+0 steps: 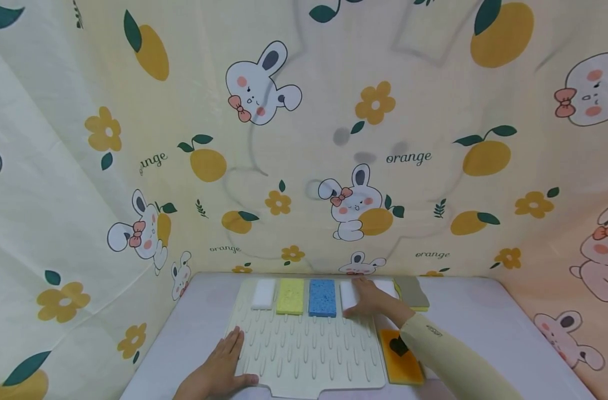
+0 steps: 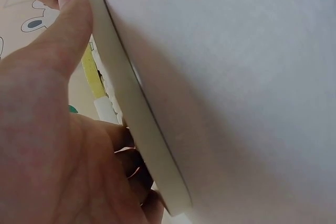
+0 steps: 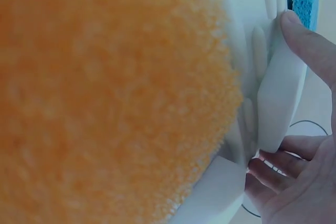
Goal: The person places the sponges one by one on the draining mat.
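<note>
The right hand [image 1: 366, 299] pinches a white sponge [image 3: 281, 93] between thumb and fingers, on a pale ridged tray [image 1: 309, 355] beneath it. Left of that hand stand a blue sponge [image 1: 322, 298] and a yellow one [image 1: 290, 296]; nearer the person lies an orange sponge [image 1: 403, 368]. The left hand [image 1: 219, 360], fingers extended, touches the tray's edge.

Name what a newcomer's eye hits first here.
The rabbit-print backdrop, filling most of the head view. Then the blue sponge at the far end of the pale tray, and the orange sponge beside the tray's right edge. The right hand grips a white block beside the blue sponge.
</note>
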Tool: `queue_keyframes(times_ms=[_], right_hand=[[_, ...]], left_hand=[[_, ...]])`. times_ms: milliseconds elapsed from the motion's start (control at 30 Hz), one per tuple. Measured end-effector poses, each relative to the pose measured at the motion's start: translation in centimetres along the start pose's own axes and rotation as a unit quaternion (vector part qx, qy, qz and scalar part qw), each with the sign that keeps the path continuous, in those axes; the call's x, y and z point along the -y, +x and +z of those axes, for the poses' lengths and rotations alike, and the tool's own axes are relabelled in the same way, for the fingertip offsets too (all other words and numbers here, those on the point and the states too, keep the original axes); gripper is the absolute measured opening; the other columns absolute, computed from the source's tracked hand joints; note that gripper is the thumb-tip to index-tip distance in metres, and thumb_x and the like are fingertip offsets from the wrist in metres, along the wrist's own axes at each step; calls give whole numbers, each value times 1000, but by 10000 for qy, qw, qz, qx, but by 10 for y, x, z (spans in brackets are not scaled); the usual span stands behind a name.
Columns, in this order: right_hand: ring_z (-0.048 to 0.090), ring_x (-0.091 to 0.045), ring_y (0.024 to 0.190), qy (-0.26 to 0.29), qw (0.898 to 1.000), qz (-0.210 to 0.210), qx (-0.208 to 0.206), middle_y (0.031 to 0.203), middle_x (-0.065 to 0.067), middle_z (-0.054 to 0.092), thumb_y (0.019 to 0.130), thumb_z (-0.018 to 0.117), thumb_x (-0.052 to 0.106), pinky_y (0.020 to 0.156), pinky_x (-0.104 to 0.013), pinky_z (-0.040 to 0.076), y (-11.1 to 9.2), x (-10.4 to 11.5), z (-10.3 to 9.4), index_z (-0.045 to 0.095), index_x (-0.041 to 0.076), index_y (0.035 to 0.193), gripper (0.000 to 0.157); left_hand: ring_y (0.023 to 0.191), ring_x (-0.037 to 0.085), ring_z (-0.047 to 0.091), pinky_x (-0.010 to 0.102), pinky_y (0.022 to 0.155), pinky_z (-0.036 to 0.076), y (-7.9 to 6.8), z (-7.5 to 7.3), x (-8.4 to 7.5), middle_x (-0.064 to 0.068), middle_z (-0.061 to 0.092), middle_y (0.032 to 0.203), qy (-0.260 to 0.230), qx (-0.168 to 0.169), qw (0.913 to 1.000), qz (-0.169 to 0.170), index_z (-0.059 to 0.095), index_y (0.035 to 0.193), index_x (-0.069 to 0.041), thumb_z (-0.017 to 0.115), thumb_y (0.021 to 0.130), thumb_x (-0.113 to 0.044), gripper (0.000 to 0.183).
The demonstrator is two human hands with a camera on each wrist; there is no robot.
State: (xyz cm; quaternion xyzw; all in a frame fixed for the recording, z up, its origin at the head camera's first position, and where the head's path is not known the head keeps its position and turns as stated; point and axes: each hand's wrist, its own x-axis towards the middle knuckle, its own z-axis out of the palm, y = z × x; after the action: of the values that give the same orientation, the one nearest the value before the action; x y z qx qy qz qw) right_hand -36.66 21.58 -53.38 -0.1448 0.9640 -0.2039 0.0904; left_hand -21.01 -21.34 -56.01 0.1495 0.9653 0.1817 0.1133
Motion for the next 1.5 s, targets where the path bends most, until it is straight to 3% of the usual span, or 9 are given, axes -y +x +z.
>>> queue_keyframes(times_ms=[467, 800, 900, 1133, 1367, 1500], right_hand=[[29, -52, 155, 201, 9997, -59, -129, 171, -33, 24, 75, 98, 52, 126, -65, 31, -8, -1, -1, 25, -6, 166, 130], [34, -50, 154, 110, 9990, -190, -393, 171, -29, 30, 78, 94, 55, 124, -67, 34, -20, 0, -10, 29, 0, 167, 123], [35, -49, 153, 104, 9986, -313, -408, 170, -28, 32, 80, 93, 54, 123, -67, 35, -30, -1, -12, 31, 0, 166, 120], [36, -50, 151, 560, 9974, -94, -433, 169, -30, 32, 82, 92, 51, 119, -70, 38, -62, 1, -19, 34, 1, 166, 113], [41, -50, 148, 374, 9973, -50, -634, 164, -30, 41, 80, 94, 51, 118, -69, 41, -87, -6, -19, 42, -1, 160, 109], [39, -53, 149, 531, 9965, -116, -641, 165, -31, 38, 81, 94, 49, 116, -71, 41, -104, -14, -21, 38, -2, 161, 111]], left_hand=[[161, 49, 19, 65, 130, 18, 2, 1, -4, 33, 20, 173, -176, 114, 9997, -86, 27, 162, 14, 80, 87, -64, 121], [161, 49, 19, 64, 130, 18, 3, 0, -4, 34, 19, 173, -47, 85, 9999, -78, 26, 162, 15, 77, 88, -68, 122], [161, 49, 19, 64, 130, 18, 4, 0, -4, 34, 20, 173, -68, 118, 9998, -110, 27, 162, 14, 78, 87, -67, 123], [162, 48, 19, 63, 130, 18, 4, 1, -2, 33, 20, 173, -53, 98, 9999, -125, 27, 163, 13, 78, 87, -68, 122], [161, 50, 19, 65, 130, 17, 2, -1, 1, 35, 19, 172, -144, 128, 9998, -30, 26, 162, 15, 78, 87, -67, 123], [161, 49, 19, 65, 130, 18, 2, -1, 2, 33, 19, 173, -147, 158, 9997, -64, 26, 163, 14, 79, 86, -68, 123]])
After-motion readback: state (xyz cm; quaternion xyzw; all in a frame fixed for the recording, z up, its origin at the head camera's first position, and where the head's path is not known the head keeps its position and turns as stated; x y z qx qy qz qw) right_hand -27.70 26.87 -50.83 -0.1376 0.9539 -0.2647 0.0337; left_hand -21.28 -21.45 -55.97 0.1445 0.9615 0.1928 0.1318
